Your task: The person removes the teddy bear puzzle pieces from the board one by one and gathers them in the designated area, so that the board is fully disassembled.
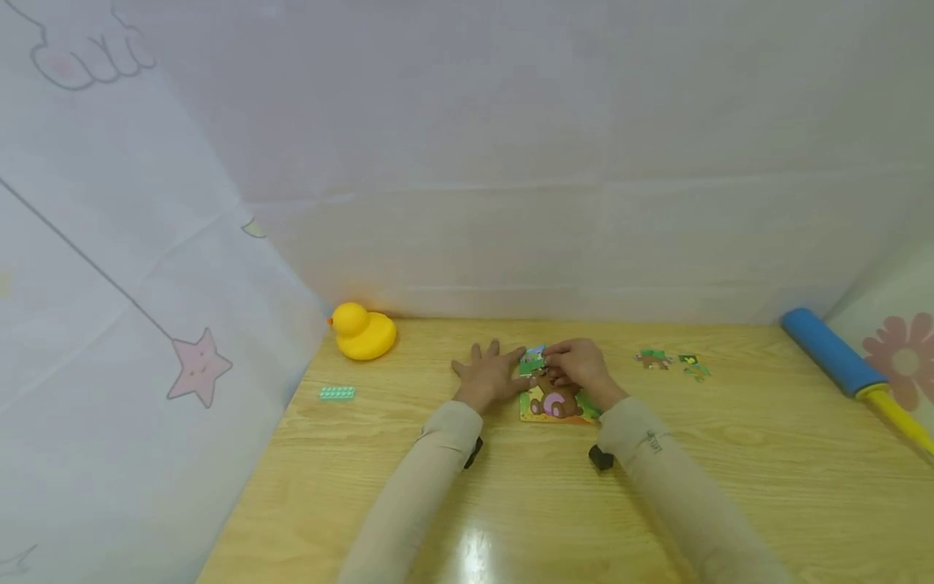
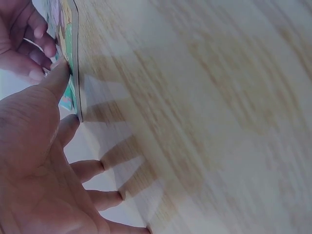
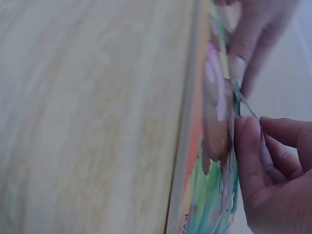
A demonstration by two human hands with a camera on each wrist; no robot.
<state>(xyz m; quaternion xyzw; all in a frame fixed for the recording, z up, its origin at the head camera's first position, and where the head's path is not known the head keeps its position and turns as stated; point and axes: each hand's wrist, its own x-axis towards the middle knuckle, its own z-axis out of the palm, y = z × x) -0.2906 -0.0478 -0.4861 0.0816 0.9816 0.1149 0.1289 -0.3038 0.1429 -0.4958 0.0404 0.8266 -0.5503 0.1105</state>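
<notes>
A bear jigsaw puzzle point(image 1: 558, 405) lies on the wooden table between both hands, its lower part showing a brown bear. The left hand point(image 1: 487, 377) spreads its fingers at the puzzle's left side. In the left wrist view, its thumb point(image 2: 58, 78) rests on the puzzle's edge while other fingertips touch the table. The right hand point(image 1: 581, 369) pinches a thin puzzle piece point(image 3: 247, 105) between thumb and fingers, tilted over the upper part of the puzzle. A blue-and-green section point(image 1: 533, 359) shows between the hands. The right hand hides the puzzle's upper right.
Loose puzzle pieces point(image 1: 653, 359) lie to the right, with more green pieces point(image 1: 693, 367) beside them. A yellow rubber duck point(image 1: 365, 332) sits at the back left, and a mint toy brick point(image 1: 337, 392) lies in front of it. A blue foam tube with a yellow handle point(image 1: 835, 353) lies at the right.
</notes>
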